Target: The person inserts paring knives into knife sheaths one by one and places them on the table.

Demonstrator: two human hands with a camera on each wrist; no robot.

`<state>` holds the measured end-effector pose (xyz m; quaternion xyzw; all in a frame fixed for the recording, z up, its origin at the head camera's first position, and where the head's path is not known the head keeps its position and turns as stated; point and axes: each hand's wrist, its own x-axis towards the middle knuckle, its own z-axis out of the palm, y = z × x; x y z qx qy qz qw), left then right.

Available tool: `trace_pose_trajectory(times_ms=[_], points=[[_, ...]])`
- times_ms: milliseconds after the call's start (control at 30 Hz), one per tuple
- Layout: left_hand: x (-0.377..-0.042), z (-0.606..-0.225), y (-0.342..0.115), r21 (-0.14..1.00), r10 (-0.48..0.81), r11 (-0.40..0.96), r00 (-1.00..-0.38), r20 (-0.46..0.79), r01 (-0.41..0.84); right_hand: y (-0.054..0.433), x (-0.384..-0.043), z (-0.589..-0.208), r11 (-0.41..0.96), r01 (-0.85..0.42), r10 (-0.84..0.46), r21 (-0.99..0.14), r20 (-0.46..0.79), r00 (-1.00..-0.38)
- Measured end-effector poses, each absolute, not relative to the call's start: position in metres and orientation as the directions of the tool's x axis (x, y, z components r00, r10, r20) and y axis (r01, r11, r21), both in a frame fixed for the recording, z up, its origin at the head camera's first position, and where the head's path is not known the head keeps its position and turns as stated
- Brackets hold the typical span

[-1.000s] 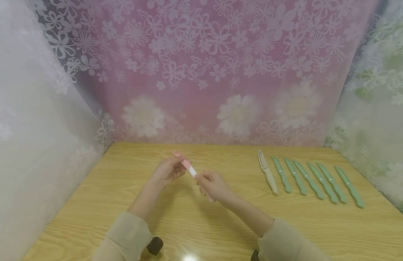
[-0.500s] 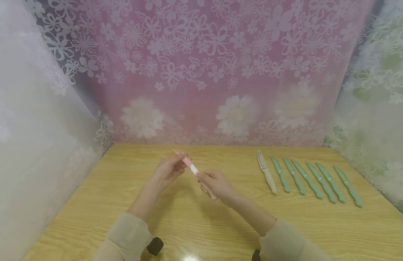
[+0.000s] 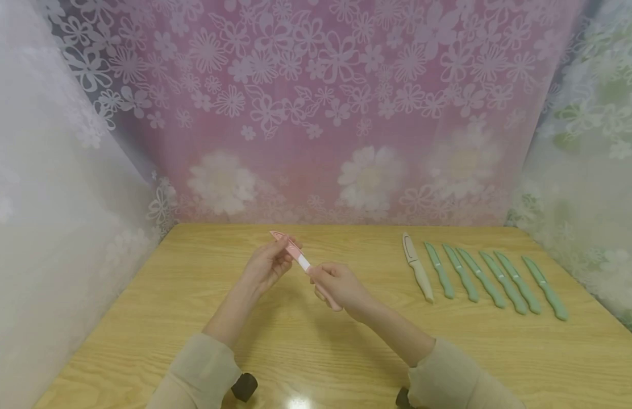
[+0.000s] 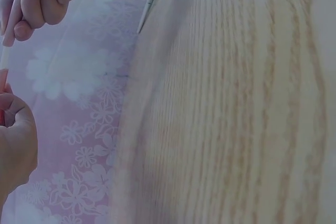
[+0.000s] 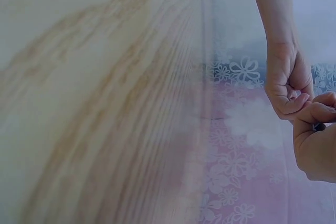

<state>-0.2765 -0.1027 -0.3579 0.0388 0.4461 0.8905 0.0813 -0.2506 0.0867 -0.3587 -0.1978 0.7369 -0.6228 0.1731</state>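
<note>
In the head view a pink knife slants above the wooden table [image 3: 193, 341], its tip up to the left. My left hand [image 3: 267, 266] pinches the pink sheath [image 3: 294, 250] between thumb and fingers. Curled round the pink handle [image 3: 332, 301] is my right hand [image 3: 345, 291], which hides much of it. A short white stretch of blade [image 3: 304, 263] shows between sheath and handle. The left wrist view has the left hand [image 4: 16, 142] below the right hand [image 4: 47, 1], at the left edge. In the right wrist view, the right hand [image 5: 317, 145] overlaps the left hand [image 5: 289, 85].
Right of the hands a cream knife [image 3: 417, 267] lies on the table. Beside it several green knives [image 3: 482, 278] lie roughly parallel in a row. A pink flowered curtain [image 3: 295, 187] hangs behind the table, with pale curtains at both sides.
Both hands keep the same hold on the pink knife, which sits slightly higher in the head view. The white stretch of blade looks about as long as before. The knives on the table stay put.
</note>
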Motion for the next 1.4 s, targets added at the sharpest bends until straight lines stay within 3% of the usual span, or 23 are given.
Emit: trace_pose_trajectory(times_ms=[1100, 1400], points=[[-0.275, -0.365, -0.093, 0.841, 0.279, -0.518, -0.960, -0.006, -0.156, 0.090, -0.251, -0.358, 0.119, -0.063, -0.522, -0.991, -0.008, -0.853], [-0.277, -0.366, -0.092, 0.866, 0.239, -0.473, -0.970, -0.053, -0.164, 0.089, -0.255, -0.361, 0.163, -0.080, -0.503, -0.983, -0.013, -0.864]])
